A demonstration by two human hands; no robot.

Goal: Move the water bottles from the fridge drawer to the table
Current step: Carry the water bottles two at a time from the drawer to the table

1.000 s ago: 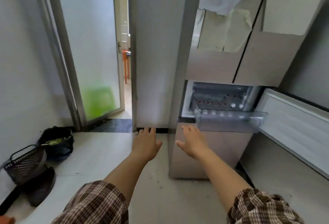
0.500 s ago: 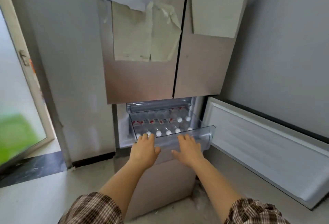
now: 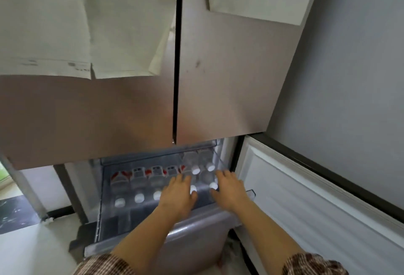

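Nearest the camera, two brown-and-white checked sleeves cover the upper arms. The bare forearms extend forward and slightly inward.

The left hand is held palm down with a straight wrist. Its fingers are extended and slightly spread, and the thumb angles out to the right beside a white screw cap. The right hand mirrors it: palm down, fingers straight and fanned toward the back, thumb pointing left near a second cap. Neither hand curls round or pinches anything. Whether the fingertips touch the bottles beneath cannot be told.

Both hands lie over the right half of the clear plastic fridge drawer, which stands pulled out above a brown-grey lower fridge panel. Inside the drawer the clear plastic water bottles, with red-and-white labels, lie side by side with their caps toward the camera. Two more lie in a row behind, at the right.

To the right, the white-lined compartment door stands swung open. Above, two closed brown metallic upper doors carry pale paper sheets. A grey wall fills the far right.
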